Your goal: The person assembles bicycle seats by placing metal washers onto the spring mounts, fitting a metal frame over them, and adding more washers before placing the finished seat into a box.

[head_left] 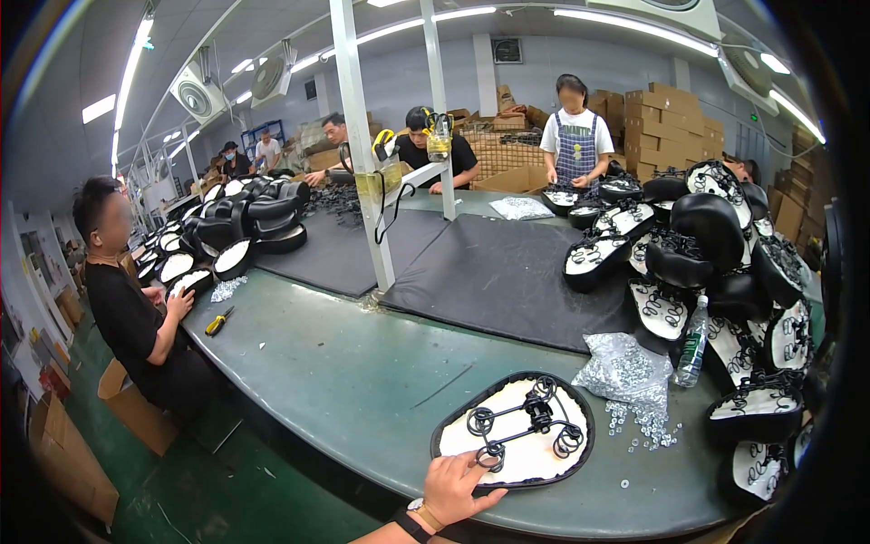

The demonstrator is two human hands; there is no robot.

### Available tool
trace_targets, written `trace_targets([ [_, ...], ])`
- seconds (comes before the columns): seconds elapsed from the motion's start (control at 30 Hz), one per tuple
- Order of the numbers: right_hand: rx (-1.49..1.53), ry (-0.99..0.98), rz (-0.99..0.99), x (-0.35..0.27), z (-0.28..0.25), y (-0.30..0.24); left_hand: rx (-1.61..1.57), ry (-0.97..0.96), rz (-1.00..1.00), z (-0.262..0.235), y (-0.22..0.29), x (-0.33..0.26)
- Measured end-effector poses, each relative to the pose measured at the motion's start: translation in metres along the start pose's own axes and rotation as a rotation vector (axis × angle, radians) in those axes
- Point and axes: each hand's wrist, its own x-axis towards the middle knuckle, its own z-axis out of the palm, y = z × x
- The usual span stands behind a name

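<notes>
A bicycle saddle [535,446] lies upside down on the green table in front of me. Its black cover wraps a white underside that carries a black wire frame with coil springs. My left hand [459,486] is at the saddle's near left edge, a watch and a band on the wrist. Its fingers are bent onto the nearest coil spring [490,456], and the thumb lies along the black rim. My right hand is out of view. Beyond the saddle on the right, a clear bag of metal nuts [625,367] spills loose nuts [639,426] onto the table.
Saddles are piled at the right [707,227] and the far left [263,218]. A plastic bottle [692,344] stands by the bag. Black mats [526,272], a white post [362,163] and yellow-handled pliers [217,322] are farther off. Several co-workers are around the table; one [127,281] handles a saddle.
</notes>
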Motion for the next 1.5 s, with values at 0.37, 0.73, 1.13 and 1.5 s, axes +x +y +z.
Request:
trace_targets([
  [0.37,0.025,-0.023,-0.006,-0.004,0.002,-0.004,-0.003,0.009,-0.004,0.000,0.002,0.000],
  [0.73,0.017,-0.035,0.006,0.001,0.000,0.002,-0.010,-0.001,-0.019,0.000,0.002,-0.001],
  [1.13,0.016,-0.034,-0.007,0.006,-0.009,0.008,-0.018,0.003,-0.002,0.000,0.002,0.000],
  [1.5,-0.021,0.128,-0.019,0.005,-0.003,0.004,0.001,0.009,0.009,0.000,0.003,-0.001],
])
